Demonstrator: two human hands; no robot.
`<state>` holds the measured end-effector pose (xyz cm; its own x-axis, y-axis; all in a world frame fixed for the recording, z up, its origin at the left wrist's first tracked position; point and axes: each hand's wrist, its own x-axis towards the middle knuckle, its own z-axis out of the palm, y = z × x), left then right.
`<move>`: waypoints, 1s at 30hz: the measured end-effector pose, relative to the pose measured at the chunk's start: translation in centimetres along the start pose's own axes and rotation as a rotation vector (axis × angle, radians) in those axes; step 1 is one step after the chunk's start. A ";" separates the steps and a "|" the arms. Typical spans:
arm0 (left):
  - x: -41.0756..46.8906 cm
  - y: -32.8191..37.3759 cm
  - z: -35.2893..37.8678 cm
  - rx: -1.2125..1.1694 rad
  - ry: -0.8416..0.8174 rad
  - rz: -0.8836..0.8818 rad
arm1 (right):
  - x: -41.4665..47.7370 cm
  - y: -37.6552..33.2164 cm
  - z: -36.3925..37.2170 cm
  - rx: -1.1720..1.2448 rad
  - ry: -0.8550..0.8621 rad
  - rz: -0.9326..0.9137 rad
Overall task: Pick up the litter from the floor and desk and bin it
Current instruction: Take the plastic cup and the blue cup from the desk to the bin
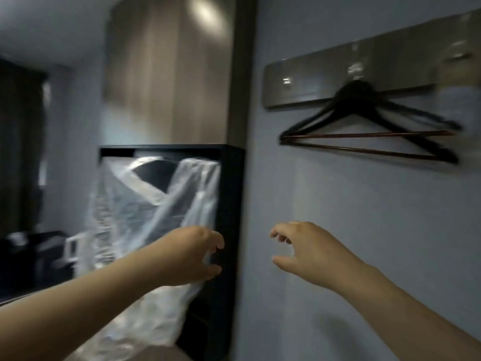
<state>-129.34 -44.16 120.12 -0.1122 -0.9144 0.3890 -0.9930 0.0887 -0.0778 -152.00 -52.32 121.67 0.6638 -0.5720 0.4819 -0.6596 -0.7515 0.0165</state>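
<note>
My left hand is stretched forward and it holds the clear plastic bag. The thin film passes between my thumb and my curled fingers, so the bag is pinched at its right edge. From this point the bag rises above my hand, with its handle loops high up, and the rest hangs down below my wrist and forearm. The bag is in front of a black frame; the picture is blurred by movement, so I cannot tell if this frame is a mirror or an open shelf. My right hand is beside the left one, well apart from the bag and not touching it. Its fingers are loosely bent, the thumb is spread below them, and nothing is between them. This hand is in the air in front of the grey wall. Higher on this wall there is a long rack panel, and dark coat hangers hang from its hook. Above the black frame I see a wooden cabinet.
</note>
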 end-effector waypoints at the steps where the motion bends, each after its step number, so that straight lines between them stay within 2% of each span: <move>1: -2.1 -2.9 -0.1 0.007 0.003 -0.053 | 1.8 -2.8 1.3 0.026 -0.008 -0.043; 6: -10.5 -13.9 -1.0 0.019 -0.003 -0.291 | 9.9 -14.3 7.4 0.098 -0.036 -0.251; 13: -16.8 -23.1 -1.0 0.075 -0.008 -0.537 | 19.0 -25.2 13.8 0.170 -0.081 -0.469; 21: -17.7 -33.6 1.1 0.133 -0.030 -0.776 | 30.1 -31.3 22.3 0.272 -0.102 -0.664; 30: -17.4 -45.3 5.3 0.107 -0.073 -0.925 | 40.7 -36.8 31.5 0.297 -0.188 -0.768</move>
<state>-82.22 -34.33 112.05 0.7279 -0.6261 0.2796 -0.6771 -0.7207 0.1488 -89.62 -58.32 113.13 0.9548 0.1081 0.2768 0.1020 -0.9941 0.0364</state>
